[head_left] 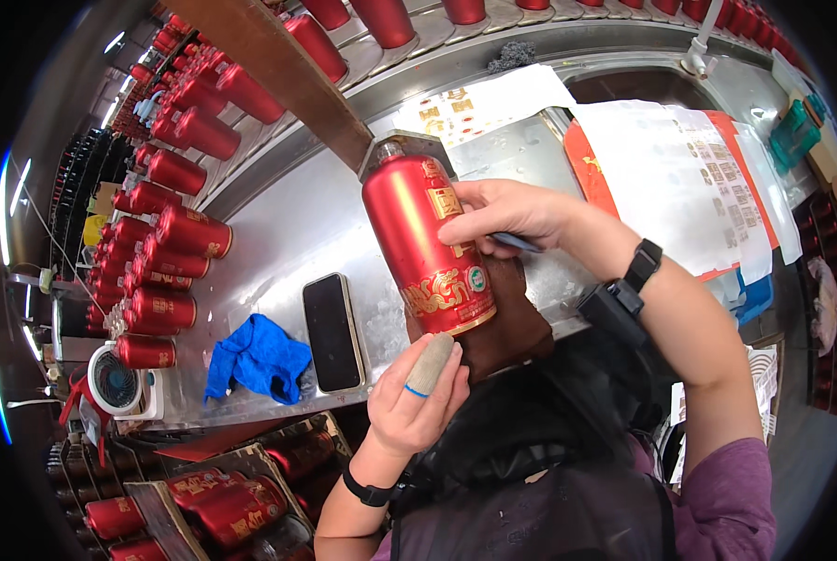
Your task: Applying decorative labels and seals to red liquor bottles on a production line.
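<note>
Right hand [521, 215] against side of red bottle [404, 234], left hand [414, 407] at base.

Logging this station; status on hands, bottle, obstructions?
Right hand on red bottle, left hand at its base. Neck points away from body. Phone, blue cloth lie left, clear of bottle.

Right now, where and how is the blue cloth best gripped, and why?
Probably pinch the blue cloth by its bunched middle, from above: it lies crumpled on the metal counter with raised folds, and the phone sits close on its right.
</note>
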A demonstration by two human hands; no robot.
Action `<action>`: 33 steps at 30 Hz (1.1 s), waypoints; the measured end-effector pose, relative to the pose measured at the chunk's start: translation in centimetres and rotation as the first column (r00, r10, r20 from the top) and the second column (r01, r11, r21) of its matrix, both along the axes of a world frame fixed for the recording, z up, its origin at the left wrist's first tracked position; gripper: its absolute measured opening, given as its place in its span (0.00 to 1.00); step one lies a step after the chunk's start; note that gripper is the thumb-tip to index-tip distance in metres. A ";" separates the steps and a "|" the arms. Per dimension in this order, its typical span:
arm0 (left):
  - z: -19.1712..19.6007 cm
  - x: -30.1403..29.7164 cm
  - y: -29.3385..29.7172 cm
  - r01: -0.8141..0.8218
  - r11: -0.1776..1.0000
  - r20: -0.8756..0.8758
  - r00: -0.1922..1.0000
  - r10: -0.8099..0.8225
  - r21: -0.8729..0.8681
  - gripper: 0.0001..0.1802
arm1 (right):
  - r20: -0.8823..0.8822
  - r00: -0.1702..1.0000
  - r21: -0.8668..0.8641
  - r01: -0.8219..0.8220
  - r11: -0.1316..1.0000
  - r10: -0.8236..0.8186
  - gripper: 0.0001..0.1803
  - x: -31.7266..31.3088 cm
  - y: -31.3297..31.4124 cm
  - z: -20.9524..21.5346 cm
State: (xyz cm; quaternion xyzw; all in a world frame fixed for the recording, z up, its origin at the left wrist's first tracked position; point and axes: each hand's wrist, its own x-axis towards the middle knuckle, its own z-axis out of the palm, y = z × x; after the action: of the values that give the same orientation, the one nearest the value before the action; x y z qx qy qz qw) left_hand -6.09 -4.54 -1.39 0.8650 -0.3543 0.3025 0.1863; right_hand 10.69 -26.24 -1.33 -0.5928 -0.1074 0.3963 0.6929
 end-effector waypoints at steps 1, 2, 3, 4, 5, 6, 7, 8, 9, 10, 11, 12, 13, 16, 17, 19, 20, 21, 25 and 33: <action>0.1 0.0 -0.1 -0.008 1.000 0.005 1.000 0.008 0.003 0.15 | 0.000 1.000 0.000 -0.002 1.000 0.002 0.44 -0.3 0.3 -0.1; 0.1 0.0 -0.1 -0.015 1.000 0.010 1.000 0.015 0.006 0.15 | 0.112 0.989 0.034 0.097 0.995 -0.100 0.44 -1.0 0.9 -0.4; 0.2 0.1 -0.3 -0.011 1.000 0.010 1.000 0.011 0.001 0.15 | 0.220 0.953 0.076 0.194 0.978 -0.206 0.44 -1.8 1.5 0.2; 0.2 0.0 0.0 -0.014 1.000 0.008 1.000 0.014 0.009 0.15 | 0.216 0.956 0.078 0.186 0.979 -0.199 0.44 -2.6 2.4 1.6; 0.1 0.0 0.3 -0.018 1.000 0.006 1.000 0.018 0.018 0.15 | 0.478 0.871 -0.272 0.268 0.924 -0.112 0.45 -3.2 3.0 3.3; 0.3 -0.1 0.5 -0.022 1.000 0.006 1.000 0.022 0.020 0.15 | 0.666 0.743 -0.543 0.415 0.730 0.073 0.46 -3.6 3.3 4.5; 0.3 -0.2 0.6 -0.008 1.000 -0.011 1.000 0.008 0.004 0.16 | 0.630 0.775 -0.484 0.332 0.809 0.059 0.51 -2.7 2.7 4.0; 0.3 -0.2 0.6 0.005 1.000 -0.028 1.000 -0.006 -0.013 0.18 | 0.469 0.883 -0.372 0.210 0.904 -0.012 0.49 -1.6 1.4 3.9; 0.3 0.0 0.0 0.020 0.999 -0.024 1.000 -0.021 -0.028 0.18 | 0.340 0.938 -0.236 0.157 0.959 -0.069 0.46 -0.6 -0.5 2.8; 0.2 0.1 -0.2 0.024 0.999 -0.019 1.000 -0.024 -0.032 0.17 | 0.192 0.977 -0.074 0.103 0.992 -0.087 0.45 -0.1 -0.7 2.0; 0.2 0.1 -0.4 0.028 0.999 -0.014 0.999 -0.028 -0.036 0.17 | 0.102 0.991 0.006 0.092 0.996 -0.092 0.42 -0.2 -1.0 1.3; 0.3 0.1 -0.2 0.021 0.999 -0.016 1.000 -0.022 -0.037 0.17 | 0.100 0.991 0.005 0.085 0.996 -0.085 0.42 -0.3 -0.7 1.1; 0.5 0.1 -0.1 0.023 0.999 -0.016 1.000 -0.023 -0.027 0.17 | 0.103 0.992 0.013 0.071 0.997 -0.072 0.41 -0.2 -0.3 0.9; 0.6 0.1 0.0 0.026 0.999 -0.014 1.000 -0.026 -0.020 0.17 | 0.177 0.970 0.021 0.168 0.986 -0.169 0.39 -2.2 1.8 3.3; 0.5 0.0 0.3 0.026 1.000 -0.017 1.000 -0.027 -0.017 0.17 | 0.465 0.883 -0.353 0.247 0.902 -0.060 0.40 -2.7 2.9 4.5; 0.4 0.0 0.3 0.020 0.999 -0.016 1.000 -0.021 -0.025 0.17 | 0.687 0.708 -0.583 0.403 0.705 0.163 0.42 -2.8 3.0 4.7; 0.4 -0.1 0.4 0.015 0.999 -0.018 1.000 -0.016 -0.035 0.16 | 0.689 0.706 -0.581 0.404 0.707 0.163 0.42 -2.0 2.2 4.0; 0.4 0.0 0.1 0.023 0.999 -0.013 1.000 -0.023 -0.041 0.16 | 0.478 0.878 -0.419 0.227 0.879 0.001 0.43 -1.0 0.5 3.5; 0.5 -0.1 -0.5 0.007 0.999 -0.020 1.000 -0.008 -0.053 0.16 | 0.097 0.994 -0.051 0.047 0.998 -0.042 0.41 -0.5 -0.4 0.7; 0.9 0.1 0.5 0.024 1.000 -0.032 0.999 -0.024 -0.020 0.17 | 0.523 0.849 -0.538 0.256 0.803 0.079 0.44 -1.9 1.5 4.0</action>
State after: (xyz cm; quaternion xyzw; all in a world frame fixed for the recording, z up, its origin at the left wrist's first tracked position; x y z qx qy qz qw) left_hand -5.98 -4.07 -0.53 0.8637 -0.3587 0.2896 0.2038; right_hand 8.77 -24.71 2.65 -0.8666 -0.1336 0.2000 0.4372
